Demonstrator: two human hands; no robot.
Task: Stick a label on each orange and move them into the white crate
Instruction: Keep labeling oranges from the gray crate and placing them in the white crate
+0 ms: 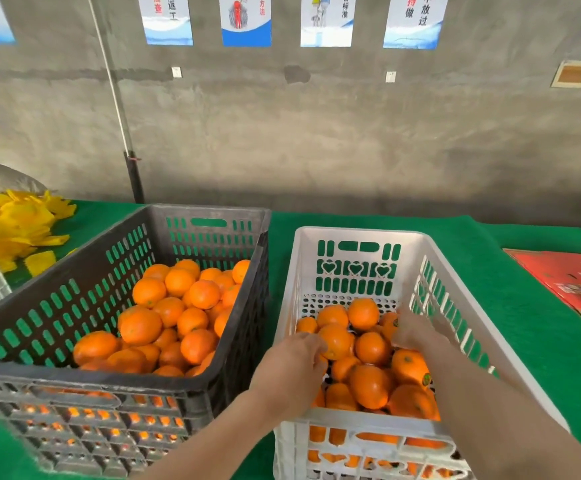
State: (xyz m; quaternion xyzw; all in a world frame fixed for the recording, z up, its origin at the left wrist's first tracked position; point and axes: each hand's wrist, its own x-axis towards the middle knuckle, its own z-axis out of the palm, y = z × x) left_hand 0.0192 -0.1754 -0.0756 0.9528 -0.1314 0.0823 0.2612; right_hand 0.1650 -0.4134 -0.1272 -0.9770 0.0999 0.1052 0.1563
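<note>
Behind everything stands a grey concrete wall (317,133), with a row of posters (245,20) along its top and a thin pole (116,91) leaning against it on the left. Below it a counter (490,271) covered in green matting carries two crates side by side, close but apart. On the left is the black crate (74,258), about half full of loose oranges (174,317) heaped toward its right and far walls. To its right is the white crate (362,233), with heart-shaped cutouts in its far wall and a pile of fruit (368,386) covering its floor. A flattened red carton (573,278) lies on the counter at the far right, and a heap of yellow pieces (19,223) at the far left.

Both bare forearms reach over the near rim of the white crate. The left hand (292,362) is near the crate's left wall, back up, its fingers curled round the near left side of an orange (337,341) that sits on top of the pile. The right hand (417,332) is over the fruit by the right wall; it is blurred, so I cannot tell whether it holds anything. Just by the right forearm, one labelled orange (408,365) shows a small round label (427,378) on its right side.
</note>
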